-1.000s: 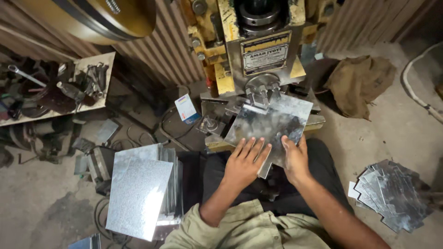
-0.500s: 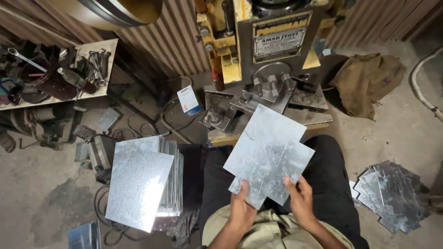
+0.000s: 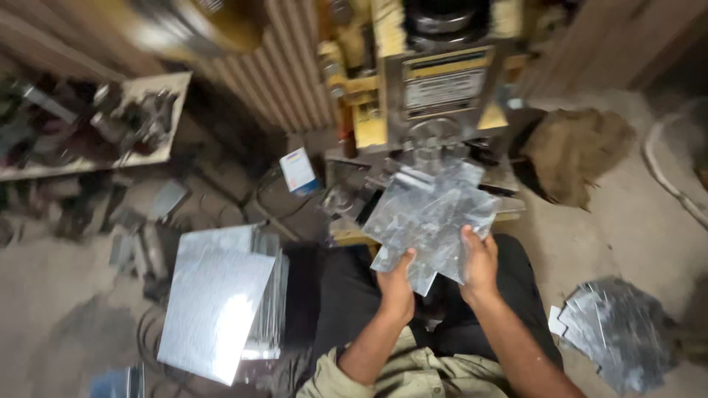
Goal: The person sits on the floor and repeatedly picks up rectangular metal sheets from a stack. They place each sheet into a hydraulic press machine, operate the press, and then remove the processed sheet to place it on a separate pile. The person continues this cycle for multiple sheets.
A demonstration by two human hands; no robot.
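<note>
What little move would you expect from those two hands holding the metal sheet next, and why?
Probably a short push forward, sliding the metal sheet under the yellow press. The left hand and right hand grip its near edge, and its far edge lies right at the base of the press, so it looks nearly lined up. Motion blur hides the exact fit.
</note>
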